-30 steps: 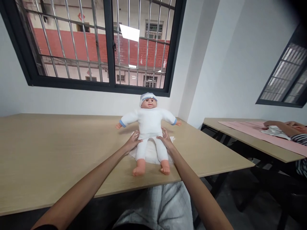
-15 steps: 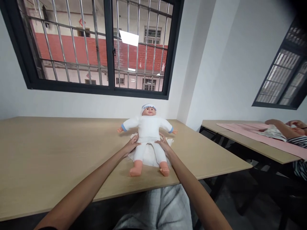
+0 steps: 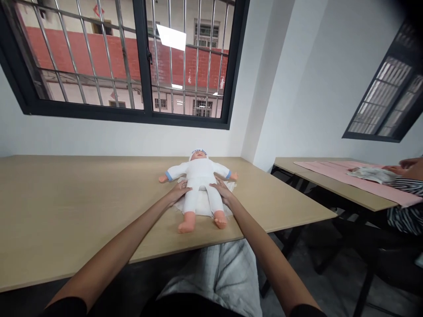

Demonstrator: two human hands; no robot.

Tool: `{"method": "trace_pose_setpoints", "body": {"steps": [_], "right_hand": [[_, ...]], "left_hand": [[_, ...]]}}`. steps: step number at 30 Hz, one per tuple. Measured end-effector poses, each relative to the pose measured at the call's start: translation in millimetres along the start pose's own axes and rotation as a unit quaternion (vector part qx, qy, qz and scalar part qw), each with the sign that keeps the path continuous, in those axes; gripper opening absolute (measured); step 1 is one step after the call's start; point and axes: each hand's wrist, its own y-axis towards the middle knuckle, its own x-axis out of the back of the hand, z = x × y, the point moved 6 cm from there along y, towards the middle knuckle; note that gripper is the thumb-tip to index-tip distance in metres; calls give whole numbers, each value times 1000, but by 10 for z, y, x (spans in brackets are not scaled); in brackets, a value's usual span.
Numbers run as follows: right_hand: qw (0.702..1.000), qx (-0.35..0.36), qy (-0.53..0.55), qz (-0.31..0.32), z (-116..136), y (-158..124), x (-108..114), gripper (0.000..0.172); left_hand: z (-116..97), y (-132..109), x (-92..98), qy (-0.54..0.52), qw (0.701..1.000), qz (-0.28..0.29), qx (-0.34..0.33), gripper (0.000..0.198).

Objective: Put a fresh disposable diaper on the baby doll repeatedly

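Observation:
A baby doll (image 3: 203, 168) in a white long-sleeved top with blue cuffs, white trousers and a white cap lies on its back on the table. Its arms are spread out sideways, and its bare feet point towards me. Under its hips and legs is a thin white cloth or pad (image 3: 204, 207). My left hand (image 3: 180, 192) grips the doll's hip on the left, thumb on top of the trousers. On the opposite hip, my right hand (image 3: 222, 190) holds on the same way. Fingers of both hands are partly hidden at the doll's sides.
The light wood table (image 3: 82, 202) meets a white wall with a barred window (image 3: 145, 57) behind the doll. At right, another table (image 3: 380, 203) bears a pink mat (image 3: 330, 172) and white cloth (image 3: 376, 174). A person's striped sleeve (image 3: 410, 187) shows there.
The doll's head and upper body have tipped back and lie flatter; its face shows less. The band at its waist no longer stands out. Both hands stay at the hips. My view has shifted slightly.

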Motion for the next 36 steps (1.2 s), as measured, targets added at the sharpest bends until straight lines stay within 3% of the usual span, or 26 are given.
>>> {"method": "trace_pose_setpoints", "body": {"steps": [12,16,21,26,29,33,36], "right_hand": [[1000,9,12,-5,31,-26,8,72],[1000,9,10,-20,74,-53,-16,68],[1000,3,6,-6,78,-63,-56,76],[994,68,-76,27,211,-140,-169,74],[988,99,-115,35,314,-220,-240,77],[980,120,-155,33,414,-294,-282,80],[964,149,-221,27,439,-357,-298,82]], "left_hand": [[-120,-103,-72,-11,1000,2,-3,61],[-75,-79,-64,-41,999,-5,-8,78],[-45,-69,-34,-42,999,-11,-5,99],[-143,-167,-138,-14,1000,-3,5,81],[-178,-261,-273,-23,999,-10,20,86],[-210,-313,-362,38,998,-50,-28,98],[-224,-301,-378,95,993,-36,-59,93]]}}
